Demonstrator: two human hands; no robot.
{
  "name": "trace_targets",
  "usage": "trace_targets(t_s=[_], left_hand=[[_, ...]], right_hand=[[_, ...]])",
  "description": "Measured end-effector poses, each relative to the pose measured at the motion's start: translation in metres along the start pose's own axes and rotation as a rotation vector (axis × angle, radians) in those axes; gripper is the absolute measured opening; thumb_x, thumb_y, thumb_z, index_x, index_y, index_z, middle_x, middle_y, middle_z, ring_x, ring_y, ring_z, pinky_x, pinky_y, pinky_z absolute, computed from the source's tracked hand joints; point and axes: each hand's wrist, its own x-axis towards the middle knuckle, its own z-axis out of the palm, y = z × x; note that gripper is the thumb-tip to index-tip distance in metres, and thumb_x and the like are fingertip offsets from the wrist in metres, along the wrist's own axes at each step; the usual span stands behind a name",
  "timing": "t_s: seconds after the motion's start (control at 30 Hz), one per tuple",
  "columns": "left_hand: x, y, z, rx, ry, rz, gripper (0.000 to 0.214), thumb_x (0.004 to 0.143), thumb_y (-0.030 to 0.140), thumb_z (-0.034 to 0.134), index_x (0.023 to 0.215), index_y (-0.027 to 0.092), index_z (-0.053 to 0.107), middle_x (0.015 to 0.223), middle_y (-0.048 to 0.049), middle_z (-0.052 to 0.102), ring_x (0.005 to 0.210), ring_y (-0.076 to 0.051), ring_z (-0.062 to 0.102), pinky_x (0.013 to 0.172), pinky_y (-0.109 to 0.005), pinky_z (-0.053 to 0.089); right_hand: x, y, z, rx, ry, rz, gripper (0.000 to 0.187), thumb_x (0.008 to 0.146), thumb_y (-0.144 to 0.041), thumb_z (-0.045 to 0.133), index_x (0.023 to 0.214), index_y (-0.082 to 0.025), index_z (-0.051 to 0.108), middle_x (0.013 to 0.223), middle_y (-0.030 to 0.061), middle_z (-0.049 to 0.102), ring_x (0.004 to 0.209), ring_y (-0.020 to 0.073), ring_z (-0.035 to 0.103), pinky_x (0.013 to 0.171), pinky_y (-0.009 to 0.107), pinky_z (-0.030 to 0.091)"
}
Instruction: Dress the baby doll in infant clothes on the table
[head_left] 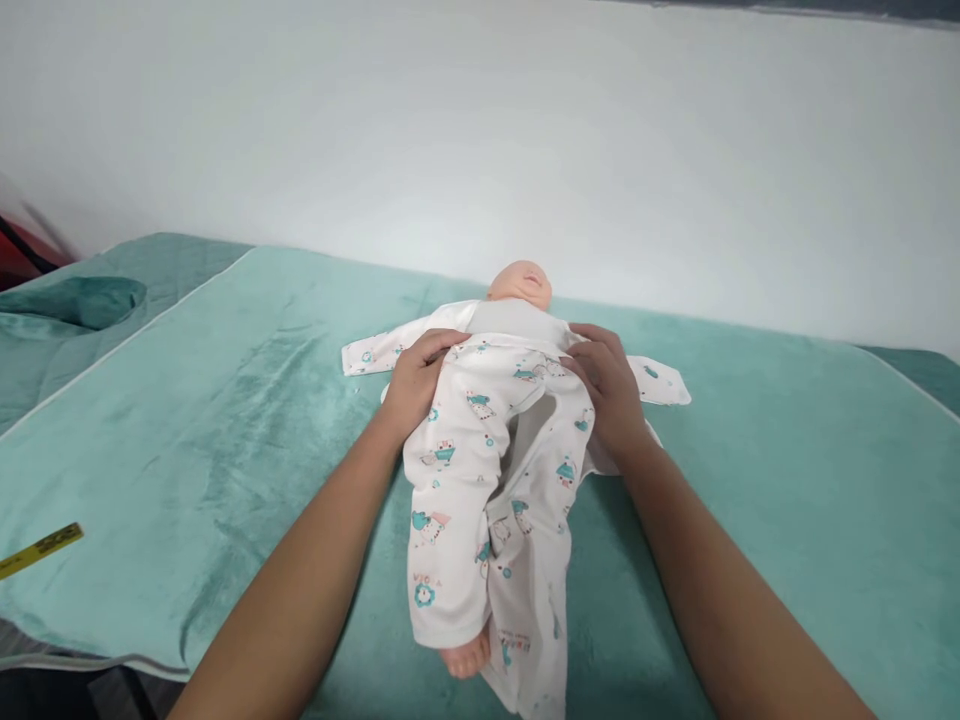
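A baby doll [520, 284] lies on its back on a teal blanket [225, 400], head away from me. It wears white patterned trousers [465, 480], and one bare foot [466, 658] sticks out of the left leg. A white patterned top [660, 382] lies spread under it. My left hand [417, 378] grips the trousers' waistband at the doll's left side, fingers curled. On the other side my right hand [609, 385] holds the same waistband with bent fingers.
A yellow measuring tape [41, 548] lies at the blanket's near left edge. A darker teal pillow [75, 300] sits at the far left. A white wall [525, 130] stands behind the table. The blanket spreads wide on both sides of the doll.
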Motion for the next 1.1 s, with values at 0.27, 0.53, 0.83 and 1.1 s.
trace_targets(t_s=[0.27,0.53,0.83,1.1], left_hand=[[0.004,0.008,-0.001,-0.01,-0.041,-0.076,0.024,0.084,0.035,0.058,0.095,0.021,0.076,0.114,-0.0043,0.071,0.111,-0.023,0.06,0.101,-0.035,0.042],[0.008,0.008,0.005,0.14,-0.057,-0.076,0.024,0.081,0.038,0.064,0.097,0.02,0.07,0.097,-0.0032,0.07,0.091,-0.018,0.062,0.088,-0.033,0.047],[0.023,0.001,0.008,0.48,-0.072,0.216,0.021,0.089,0.037,0.053,0.095,0.021,0.066,0.103,-0.0051,0.068,0.095,-0.019,0.061,0.087,-0.032,0.046],[0.063,0.0,0.016,0.654,0.077,-0.036,0.018,0.09,0.032,0.049,0.08,0.022,0.06,0.079,-0.0009,0.066,0.078,-0.019,0.059,0.071,-0.03,0.041]], right_hand=[[0.046,0.007,0.004,-0.032,-0.29,0.038,0.034,0.09,-0.052,0.051,0.073,-0.024,0.06,0.131,0.0026,0.062,0.122,0.0257,0.054,0.103,0.041,0.038],[0.06,0.007,0.012,-0.215,-0.208,0.224,0.024,0.089,-0.041,0.048,0.081,-0.023,0.062,0.099,0.0021,0.07,0.094,0.0229,0.06,0.084,0.037,0.042],[0.048,0.012,0.016,0.085,-0.236,0.141,0.03,0.089,-0.049,0.051,0.075,-0.022,0.048,0.127,0.0055,0.061,0.119,0.0241,0.053,0.099,0.038,0.037],[0.061,0.013,0.01,-0.1,-0.249,0.302,0.03,0.087,-0.048,0.049,0.075,-0.022,0.058,0.083,-0.0005,0.064,0.081,0.0188,0.054,0.073,0.031,0.038]])
